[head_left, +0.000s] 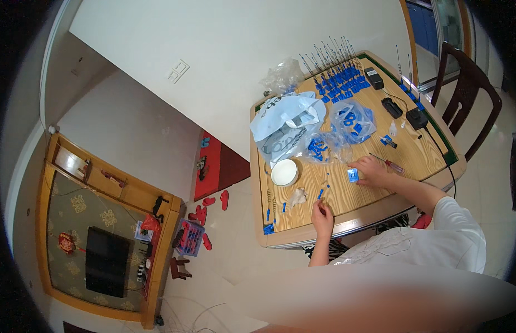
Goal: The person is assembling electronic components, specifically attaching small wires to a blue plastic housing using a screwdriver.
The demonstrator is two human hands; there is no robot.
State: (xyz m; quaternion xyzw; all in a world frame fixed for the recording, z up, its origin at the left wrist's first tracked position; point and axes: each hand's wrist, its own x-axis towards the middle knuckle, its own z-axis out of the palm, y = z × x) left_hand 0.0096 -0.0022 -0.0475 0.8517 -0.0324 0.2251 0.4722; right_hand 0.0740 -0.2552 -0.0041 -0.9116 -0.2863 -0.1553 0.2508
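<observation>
My right hand (371, 172) reaches over the wooden table and pinches a small flat blue plastic piece (353, 175) at its fingertips. My left hand (323, 218) is near the front edge, its fingers drawn together; what is in them is too small to make out. Just beyond those fingertips a thin blue part (321, 194) shows, and I cannot tell whether they touch it. A screwdriver (393, 165) with a red handle lies beside my right hand. Left of my left hand lies a crumpled whitish scrap (297, 197).
On the table (330, 222) stand a white bowl (284, 172), a pale blue bag (288, 125) and a clear bag of blue parts (352, 122). Several blue pieces with upright springs and rods (341, 80) crowd the far side. A black charger (417, 118) trails a cord at right.
</observation>
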